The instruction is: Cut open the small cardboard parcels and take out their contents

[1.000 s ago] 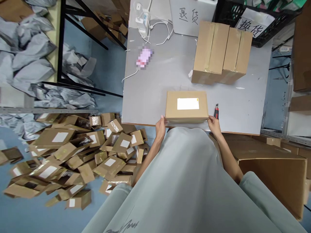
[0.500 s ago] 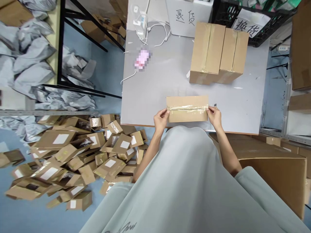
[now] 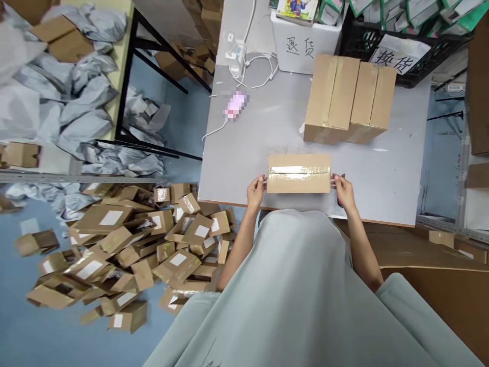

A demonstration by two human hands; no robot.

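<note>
A small cardboard box (image 3: 298, 184), sealed along its top with shiny clear tape, is held level near the table's front edge. My left hand (image 3: 255, 191) grips its left end, with the fingers bent against the side. At the right end, my right hand (image 3: 344, 191) holds it in the same way. Some fingertips of both hands are hidden by the box. Beside and partly under my right hand lies a small black and red object (image 3: 340, 203), mostly covered, whose kind I cannot make out.
Two larger taped boxes (image 3: 332, 97) stand on the grey table (image 3: 267, 127). Behind are a white bin (image 3: 301, 58) and a black crate (image 3: 412, 76). A power strip (image 3: 236, 58) and a blurred pink item (image 3: 236, 105) lie left. Boxes (image 3: 179, 260) cover the floor.
The small box has come up a little and tipped, so its front side shows less tape edge-on. My fingers have shifted to its ends. The whole view has moved slightly.
</note>
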